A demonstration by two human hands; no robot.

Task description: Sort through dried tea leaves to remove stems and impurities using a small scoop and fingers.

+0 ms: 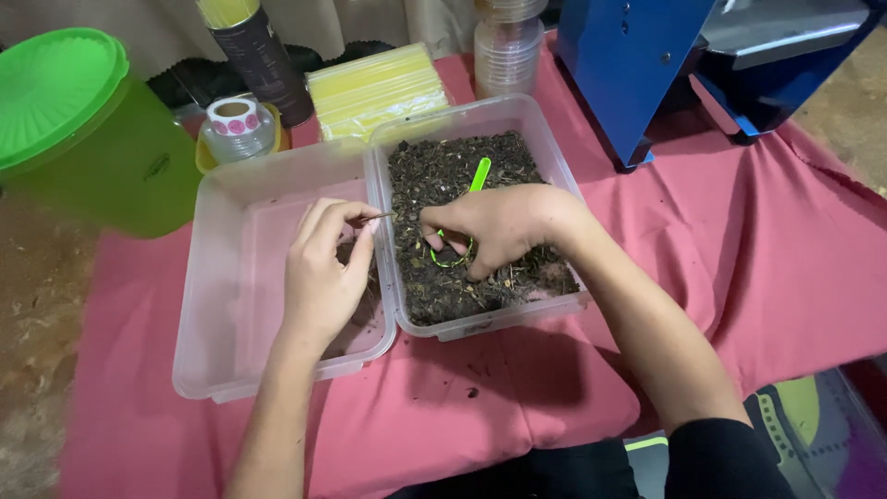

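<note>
The right hand (499, 231) rests down in the dark dried leaves (462, 171) that fill the right clear tub (554, 148), its fingers curled and pressed into the pile over a green scoop (478, 176). The scoop's handle runs up and away from the person, and its round end sits under the fingers (only an arc of green shows there).

The left hand (323, 268) hovers over the left clear tub (231, 277), just across the shared walls. Its thumb and forefinger are pinched on a thin brown twig (379, 217), whose long axis lies roughly level, its tip pointing right toward the leaves. A small dark heap lies in the left tub beneath that hand. So the twig sits between both tubs, nearer the left one.
</note>
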